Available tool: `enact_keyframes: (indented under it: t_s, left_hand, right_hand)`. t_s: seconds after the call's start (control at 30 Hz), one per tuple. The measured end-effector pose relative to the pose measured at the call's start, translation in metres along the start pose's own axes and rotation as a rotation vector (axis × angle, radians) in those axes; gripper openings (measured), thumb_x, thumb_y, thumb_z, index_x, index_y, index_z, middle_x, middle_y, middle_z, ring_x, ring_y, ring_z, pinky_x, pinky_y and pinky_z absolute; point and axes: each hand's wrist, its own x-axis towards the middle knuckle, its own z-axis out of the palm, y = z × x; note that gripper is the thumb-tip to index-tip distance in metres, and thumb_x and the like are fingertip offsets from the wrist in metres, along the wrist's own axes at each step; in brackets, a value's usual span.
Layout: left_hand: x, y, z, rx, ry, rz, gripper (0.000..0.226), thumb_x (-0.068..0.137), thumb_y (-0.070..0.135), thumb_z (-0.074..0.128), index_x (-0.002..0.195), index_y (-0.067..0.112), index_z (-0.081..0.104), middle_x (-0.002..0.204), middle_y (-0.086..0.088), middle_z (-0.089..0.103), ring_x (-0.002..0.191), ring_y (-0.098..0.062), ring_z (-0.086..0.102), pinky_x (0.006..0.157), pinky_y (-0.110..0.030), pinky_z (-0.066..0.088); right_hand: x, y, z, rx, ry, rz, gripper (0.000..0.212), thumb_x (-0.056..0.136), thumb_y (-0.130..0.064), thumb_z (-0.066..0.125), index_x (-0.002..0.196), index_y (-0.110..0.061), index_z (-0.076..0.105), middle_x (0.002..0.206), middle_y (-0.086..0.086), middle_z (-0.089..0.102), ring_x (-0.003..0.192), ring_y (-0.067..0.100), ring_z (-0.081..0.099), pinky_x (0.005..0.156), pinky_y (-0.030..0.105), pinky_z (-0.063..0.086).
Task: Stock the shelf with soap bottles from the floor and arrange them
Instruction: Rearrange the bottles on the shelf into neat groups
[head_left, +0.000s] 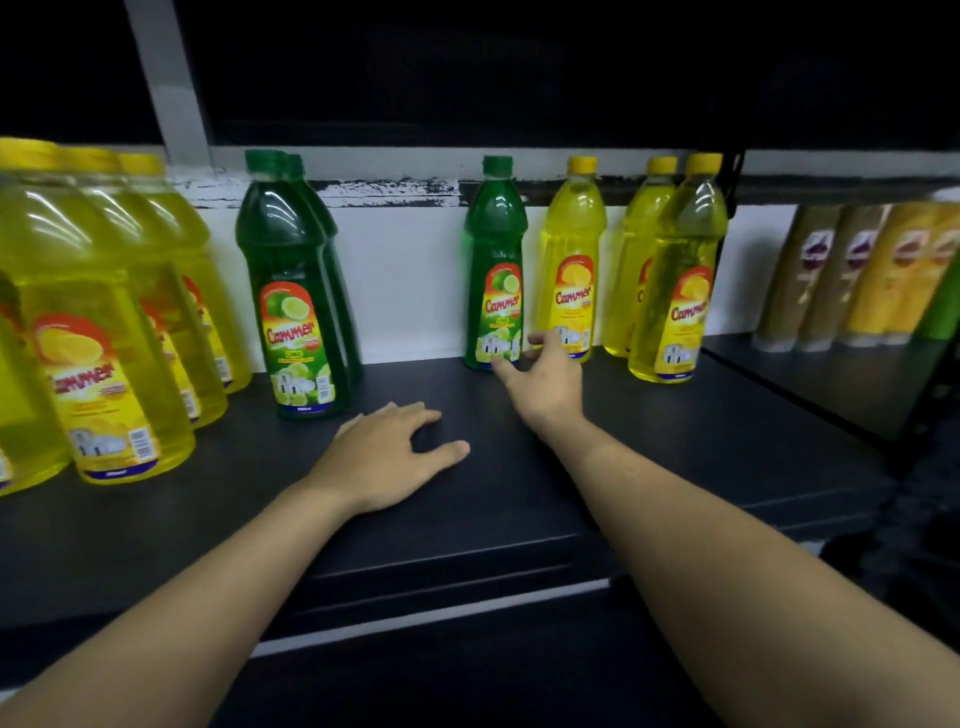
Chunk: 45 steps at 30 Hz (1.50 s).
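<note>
Your right hand (540, 376) is open, fingers spread, reaching to the base of the small green bottle (496, 270) at the back of the shelf (675, 441); index tip is at or just touching its label, no grip yet. Left hand (387, 457) lies flat, palm down, on the bare shelf, holding nothing.

Stock so far, all upright: big yellow bottles (104, 338) in a row at far left, two tall green bottles (291, 291) one behind the other, then the small green one, w/ a yellow bottle (571, 265) just beside it and a yellow pair (675, 275) further right.

Risks, as I judge them:
- Contact is low on a tall, narrow bottle, so a push instead of a wrap could tip it bkwd to the wall or sideways.
- The yellow neighbour is close, and your thumb is near its base. A wide grab could knock it over.
- Pulling fwd fast could make the bottle wobble on its base; grip at mid-body.
</note>
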Motion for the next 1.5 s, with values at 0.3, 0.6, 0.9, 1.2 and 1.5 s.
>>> enact_keyframes:
  t_s: [0.3,0.6,0.9,1.2,1.5]
  left_hand:
    - [0.000,-0.007,0.004,0.056,0.007,0.008,0.081,0.080,0.084,0.038,0.148,0.041,0.042,0.160,0.018,0.029,0.150,-0.008,0.021,0.121,-0.035,0.019]
    - [-0.001,-0.006,0.003,0.049,0.049,0.026,0.099,0.061,0.093,0.023,0.143,0.042,0.047,0.156,0.022,0.035,0.147,-0.006,0.026,0.117,-0.033,0.021]
    - [0.000,-0.006,0.001,0.014,0.060,0.019,0.095,0.060,0.093,0.028,0.138,0.044,0.052,0.153,0.023,0.039,0.145,-0.004,0.029,0.117,-0.034,0.022]
    - [0.001,-0.008,0.001,-0.052,0.067,0.003,0.090,0.061,0.094,0.036,0.133,0.045,0.056,0.150,0.024,0.043,0.141,-0.003,0.035,0.117,-0.039,0.026]
    - [-0.002,-0.011,-0.001,-0.185,0.112,-0.043,0.058,0.081,0.065,0.065,0.129,0.032,0.065,0.141,0.016,0.057,0.132,-0.010,0.049,0.108,-0.028,0.036]
  right_hand:
    - [0.042,0.006,0.027,-0.008,-0.055,-0.095,0.085,0.076,-0.036,0.084,0.142,-0.012,0.037,0.130,0.010,0.054,0.120,0.025,0.052,0.092,0.032,0.043]
    - [0.070,0.009,0.048,0.009,0.000,-0.123,0.097,0.071,-0.048,0.085,0.145,-0.012,0.033,0.126,0.010,0.060,0.112,0.026,0.059,0.089,0.033,0.048]
    - [0.066,0.004,0.043,0.004,0.003,-0.097,0.092,0.074,-0.043,0.085,0.143,-0.012,0.033,0.127,0.011,0.059,0.113,0.027,0.059,0.087,0.033,0.048]
    - [0.037,0.005,0.025,0.058,-0.047,-0.116,0.089,0.070,-0.045,0.087,0.138,-0.016,0.038,0.119,0.005,0.062,0.101,0.019,0.059,0.079,0.027,0.046]
    - [-0.010,-0.003,-0.005,0.147,-0.158,-0.130,0.087,0.067,-0.043,0.089,0.137,-0.022,0.042,0.109,-0.007,0.063,0.095,0.010,0.060,0.066,0.006,0.041]
